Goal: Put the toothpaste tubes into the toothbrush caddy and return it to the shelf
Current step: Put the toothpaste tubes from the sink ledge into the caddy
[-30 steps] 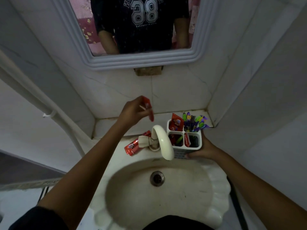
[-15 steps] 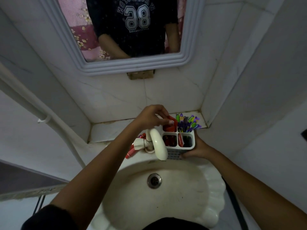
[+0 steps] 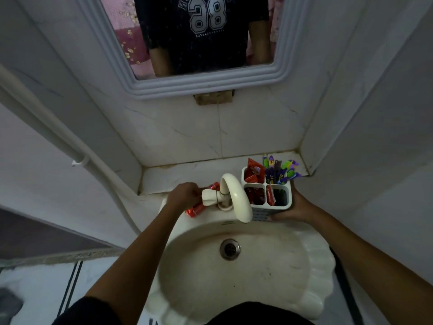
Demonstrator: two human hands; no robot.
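A white four-compartment toothbrush caddy [image 3: 282, 206] stands on the sink rim right of the tap. My right hand [image 3: 294, 207] grips its right and front side. Red toothpaste tubes [image 3: 253, 171] stick out of its back-left compartment, and more red tubes sit in the two front ones. Green and purple toothbrushes [image 3: 280, 171] fill the back-right compartment. My left hand [image 3: 184, 195] is closed over a red toothpaste tube [image 3: 195, 209] lying on the rim left of the tap. Another red tube end [image 3: 214, 185] shows behind my fingers.
A cream curved tap [image 3: 234, 195] stands between my hands, its spout over the basin [image 3: 269, 266]. A tiled shelf [image 3: 187, 174] runs along the wall behind the sink. A framed mirror [image 3: 201, 85] hangs above. A white pipe [image 3: 58, 134] runs down the left wall.
My left hand put the tube it carried into the caddy's back-left compartment, then moved left and down to the tubes beside the tap. My right hand stayed on the caddy.
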